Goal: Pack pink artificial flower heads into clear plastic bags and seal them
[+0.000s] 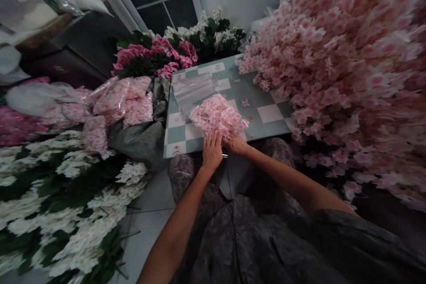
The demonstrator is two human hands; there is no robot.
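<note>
Left hand [213, 148] lies flat on the bag [216, 113]; right hand [235, 144] curls, pinch unclear. Blossoms [328, 57] overhang the table's [269, 114] right edge.

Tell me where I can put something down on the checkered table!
Bare tabletop shows between the pink bundle and the pink blossom pile, and at the near-left corner, beside the left hand. It's crowded far left, under clear plastic, and far right, under the pile.

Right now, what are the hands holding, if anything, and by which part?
Left hand and right hand touch the near edge of the bag of pink flowers; whether either grips it can't be told.
</note>
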